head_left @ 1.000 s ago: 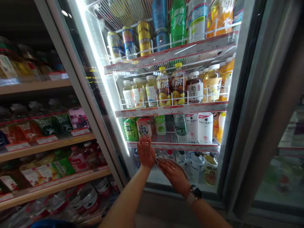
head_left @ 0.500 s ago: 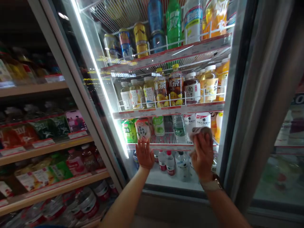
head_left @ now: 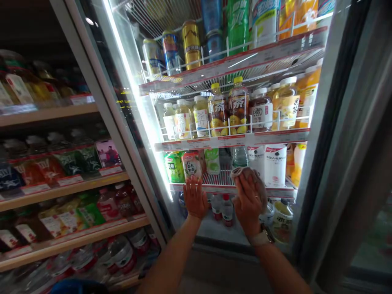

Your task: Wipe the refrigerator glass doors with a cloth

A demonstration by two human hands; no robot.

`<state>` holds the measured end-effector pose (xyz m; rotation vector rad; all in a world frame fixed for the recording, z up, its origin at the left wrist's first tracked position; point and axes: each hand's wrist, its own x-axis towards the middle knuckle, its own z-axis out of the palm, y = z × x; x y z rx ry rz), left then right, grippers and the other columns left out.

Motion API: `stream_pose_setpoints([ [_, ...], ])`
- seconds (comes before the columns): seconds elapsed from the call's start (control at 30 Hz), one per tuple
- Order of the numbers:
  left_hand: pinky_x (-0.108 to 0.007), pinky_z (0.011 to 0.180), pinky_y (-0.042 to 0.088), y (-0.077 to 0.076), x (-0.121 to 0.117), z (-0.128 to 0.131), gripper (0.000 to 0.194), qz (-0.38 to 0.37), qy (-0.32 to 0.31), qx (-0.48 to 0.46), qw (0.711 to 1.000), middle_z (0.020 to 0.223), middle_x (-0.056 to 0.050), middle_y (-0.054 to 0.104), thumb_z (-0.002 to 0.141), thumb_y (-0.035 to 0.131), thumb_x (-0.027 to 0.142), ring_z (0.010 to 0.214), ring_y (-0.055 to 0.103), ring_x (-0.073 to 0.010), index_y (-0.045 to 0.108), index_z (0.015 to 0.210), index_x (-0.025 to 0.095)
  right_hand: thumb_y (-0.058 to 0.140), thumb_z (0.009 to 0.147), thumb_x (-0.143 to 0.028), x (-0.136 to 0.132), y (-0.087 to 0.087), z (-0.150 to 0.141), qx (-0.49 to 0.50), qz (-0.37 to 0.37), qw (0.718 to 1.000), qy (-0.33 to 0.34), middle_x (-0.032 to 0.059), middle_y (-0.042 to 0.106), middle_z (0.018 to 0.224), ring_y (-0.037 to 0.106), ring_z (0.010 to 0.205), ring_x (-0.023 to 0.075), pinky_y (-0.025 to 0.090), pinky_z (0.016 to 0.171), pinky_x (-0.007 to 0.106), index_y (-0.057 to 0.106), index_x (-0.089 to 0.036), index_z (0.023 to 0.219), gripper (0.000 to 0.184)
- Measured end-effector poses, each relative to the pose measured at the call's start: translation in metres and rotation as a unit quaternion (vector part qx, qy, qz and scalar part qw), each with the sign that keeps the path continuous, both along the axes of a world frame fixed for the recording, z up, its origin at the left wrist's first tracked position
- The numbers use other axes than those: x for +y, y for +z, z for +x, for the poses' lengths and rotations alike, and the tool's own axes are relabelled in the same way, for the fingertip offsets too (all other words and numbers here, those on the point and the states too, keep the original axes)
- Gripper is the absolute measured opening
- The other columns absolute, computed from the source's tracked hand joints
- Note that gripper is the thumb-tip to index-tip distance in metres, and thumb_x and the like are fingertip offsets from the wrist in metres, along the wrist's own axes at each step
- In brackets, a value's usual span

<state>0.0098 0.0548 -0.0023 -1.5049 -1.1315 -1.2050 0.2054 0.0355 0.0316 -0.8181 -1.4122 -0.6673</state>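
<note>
My left hand (head_left: 195, 199) lies flat with fingers spread against the glass door of the lit drinks fridge, in front of a red carton (head_left: 192, 164). Under my right hand (head_left: 248, 200) a crumpled greyish cloth (head_left: 259, 188) is pressed to the same glass, its edges showing beyond the fingers. A watch (head_left: 267, 233) is on the right wrist. Behind the cloth, partly covered, stands a clear bottle (head_left: 239, 157) on the shelf inside. White cartons (head_left: 275, 165) are to its right.
Inside the fridge, shelves hold tea bottles (head_left: 238, 105), cans (head_left: 191, 45) and large soda bottles (head_left: 239, 24). To the left, wooden shelves (head_left: 67, 187) carry more drinks behind a metal frame (head_left: 116, 122). A blue rounded object (head_left: 78, 286) is at the bottom left.
My right hand has slid the cloth leftward across the glass, uncovering the white cartons. My left hand keeps its place on the door. The view has shifted slightly.
</note>
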Motion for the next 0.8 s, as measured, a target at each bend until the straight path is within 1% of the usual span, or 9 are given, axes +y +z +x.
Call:
stream_pose_setpoints([
  [0.1,-0.049,0.123,0.018,0.001,-0.001,0.0,0.059,-0.001,-0.009,0.001,1.0,0.16,-0.012,0.027,0.097,0.037,0.029,0.151,0.016,-0.0258,0.024,0.154,0.019,0.035,0.092,-0.003,-0.002,-0.015,-0.008,-0.052,-0.021,0.998,0.026,0.0066,0.059,0.14,0.051,0.134,0.0211,0.035,0.119,0.045,0.034,-0.024,0.153,0.064],
  [0.2,-0.05,0.122,0.019,0.0,0.0,-0.001,0.059,-0.013,-0.006,-0.004,1.0,0.159,-0.013,0.029,0.097,0.039,0.03,0.15,0.018,-0.0267,0.025,0.153,0.019,0.034,0.093,-0.002,-0.007,-0.041,-0.014,-0.141,-0.059,0.986,0.068,0.0057,0.06,0.138,0.053,0.132,0.0174,0.036,0.119,0.039,0.042,-0.024,0.148,0.061],
  [0.3,-0.051,0.122,0.021,-0.001,0.001,-0.002,0.058,-0.013,-0.003,-0.008,1.0,0.158,-0.012,0.031,0.098,0.037,0.031,0.15,0.019,-0.0262,0.024,0.154,0.02,0.033,0.09,0.001,-0.012,-0.07,-0.015,-0.241,-0.084,0.958,0.127,0.0038,0.061,0.138,0.049,0.134,0.0134,0.04,0.116,0.034,0.046,-0.022,0.145,0.061],
  [0.37,-0.05,0.122,0.02,0.0,0.001,-0.002,0.058,-0.012,-0.007,-0.007,1.0,0.158,-0.012,0.031,0.098,0.036,0.029,0.15,0.019,-0.0257,0.024,0.154,0.021,0.032,0.091,0.001,-0.013,-0.083,-0.012,-0.3,-0.085,0.937,0.157,0.0034,0.06,0.138,0.048,0.135,0.012,0.043,0.113,0.031,0.049,-0.019,0.143,0.058],
  [0.4,-0.05,0.122,0.02,0.001,0.001,-0.001,0.058,-0.012,-0.01,-0.006,1.0,0.158,-0.012,0.031,0.098,0.036,0.028,0.15,0.018,-0.0255,0.024,0.154,0.021,0.033,0.092,0.0,-0.014,-0.086,-0.01,-0.322,-0.083,0.928,0.165,0.0033,0.06,0.139,0.048,0.135,0.0118,0.045,0.112,0.03,0.05,-0.017,0.142,0.055],
  [0.47,-0.049,0.123,0.019,0.003,0.001,-0.001,0.058,-0.007,-0.013,-0.005,1.0,0.159,-0.012,0.03,0.097,0.037,0.027,0.15,0.018,-0.0253,0.024,0.154,0.02,0.034,0.096,-0.004,-0.013,-0.084,-0.004,-0.341,-0.078,0.922,0.167,0.0027,0.06,0.139,0.05,0.133,0.0115,0.047,0.11,0.028,0.053,-0.016,0.138,0.048],
  [0.53,-0.049,0.123,0.017,0.004,0.0,0.0,0.058,-0.003,-0.015,-0.005,1.0,0.16,-0.011,0.027,0.097,0.037,0.027,0.151,0.017,-0.0251,0.024,0.154,0.02,0.035,0.098,-0.007,-0.012,-0.074,0.002,-0.328,-0.069,0.929,0.158,0.0017,0.062,0.137,0.052,0.132,0.0114,0.046,0.11,0.028,0.055,-0.016,0.136,0.044],
  [0.67,-0.049,0.124,0.014,0.004,-0.001,0.001,0.058,-0.012,-0.019,-0.008,1.0,0.161,-0.01,0.024,0.098,0.036,0.029,0.151,0.015,-0.0256,0.024,0.154,0.02,0.036,0.096,-0.004,-0.01,-0.043,0.019,-0.263,-0.045,0.958,0.108,0.0034,0.061,0.137,0.048,0.135,0.0139,0.04,0.116,0.033,0.053,-0.02,0.139,0.048],
  [0.8,-0.051,0.123,0.015,0.002,0.0,0.0,0.058,-0.018,-0.023,-0.014,0.999,0.159,-0.011,0.029,0.098,0.036,0.029,0.15,0.018,-0.0264,0.025,0.153,0.02,0.037,0.095,-0.002,-0.008,-0.01,0.041,-0.139,-0.02,0.99,0.033,0.0067,0.056,0.142,0.039,0.142,0.0199,0.034,0.12,0.042,0.041,-0.021,0.149,0.058],
])
